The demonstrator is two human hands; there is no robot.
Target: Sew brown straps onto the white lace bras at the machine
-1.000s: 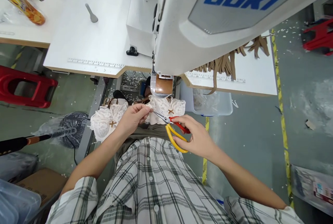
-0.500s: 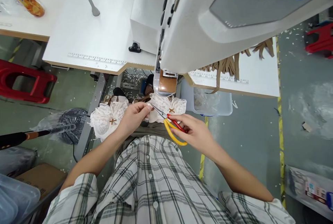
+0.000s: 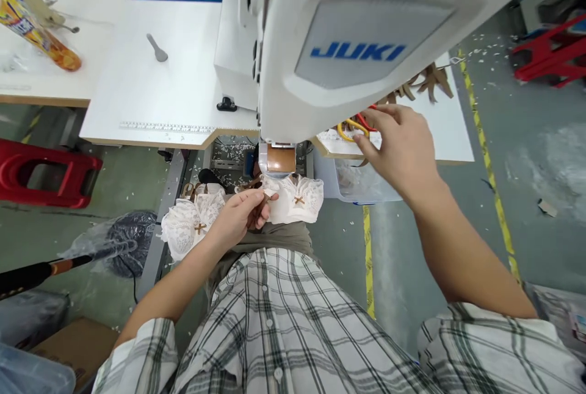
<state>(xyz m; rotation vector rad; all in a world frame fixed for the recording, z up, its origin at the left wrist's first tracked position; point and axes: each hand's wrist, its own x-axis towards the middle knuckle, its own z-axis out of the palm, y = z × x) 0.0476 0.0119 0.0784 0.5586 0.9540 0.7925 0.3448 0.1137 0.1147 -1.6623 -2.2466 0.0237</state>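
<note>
At the lap, my left hand (image 3: 245, 211) is closed in a pinch on a brown bra strap (image 3: 265, 199), with a bit of white showing at the fingertips. Beside it lies a white lace bra (image 3: 300, 199) with a small brown bow, below the sewing machine's end. Another white lace bra (image 3: 183, 226) hangs left of my left forearm. My right hand (image 3: 403, 147) is over the right table part, thumb and fingers apart. Scissors (image 3: 352, 130) with red and yellow handles lie at its fingertips; their blades are hidden behind the machine head.
A large white JUKI sewing machine (image 3: 284, 101) overhangs the middle. Brown strips (image 3: 433, 83) lie on the right table part, above a clear plastic bin (image 3: 366, 183). On the left table are a grey tool (image 3: 157, 48) and an orange drink bottle (image 3: 59, 52). A red stool (image 3: 55, 189) stands left.
My right hand has carried the scissors from the left hand up and right to the table, and its fingers have spread. My left hand stays at the lap, pinching. The camera view has shifted.
</note>
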